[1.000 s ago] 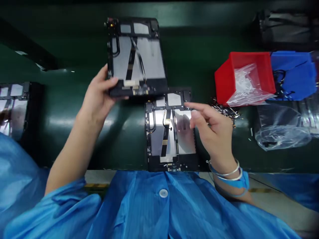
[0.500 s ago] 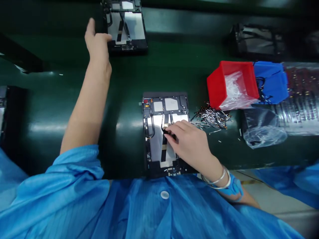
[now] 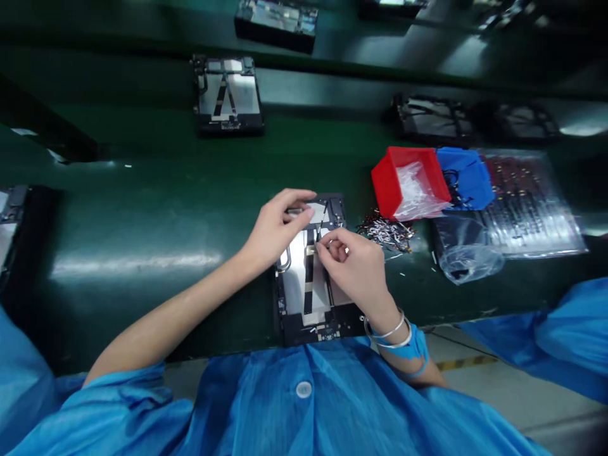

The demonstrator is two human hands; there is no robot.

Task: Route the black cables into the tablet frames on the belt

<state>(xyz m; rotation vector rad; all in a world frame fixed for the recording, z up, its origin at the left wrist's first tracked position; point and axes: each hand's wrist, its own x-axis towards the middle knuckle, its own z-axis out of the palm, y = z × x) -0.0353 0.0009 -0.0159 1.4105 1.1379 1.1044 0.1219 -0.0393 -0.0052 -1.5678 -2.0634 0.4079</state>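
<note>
An opened tablet [image 3: 295,285] lies before me on the green bench, its pale inner plate and black flat cables exposed. Over its upper left part my left hand [image 3: 273,231] hovers or rests, thumb and forefinger apart, with nothing visible between them; contact cannot be made out. My right hand [image 3: 358,263] is closed in a pinch above the tablet's middle right. A thin black cable [image 3: 323,218] sticks up from its fingertips toward the tablet's top. My fingers hide part of the upper board.
Right of the tablet lies a pile of small cables [image 3: 387,232]. Behind it stand a red bin [image 3: 384,183] and a blue bin [image 3: 477,180]. Plastic bags [image 3: 470,259] and a clear tray [image 3: 536,215] sit farther right. Another opened tablet [image 3: 230,126] lies at the back.
My left hand has come back from the rear tablet to the near one. My right hand stays over the near tablet, pinching the cable. The view has tilted up.
</note>
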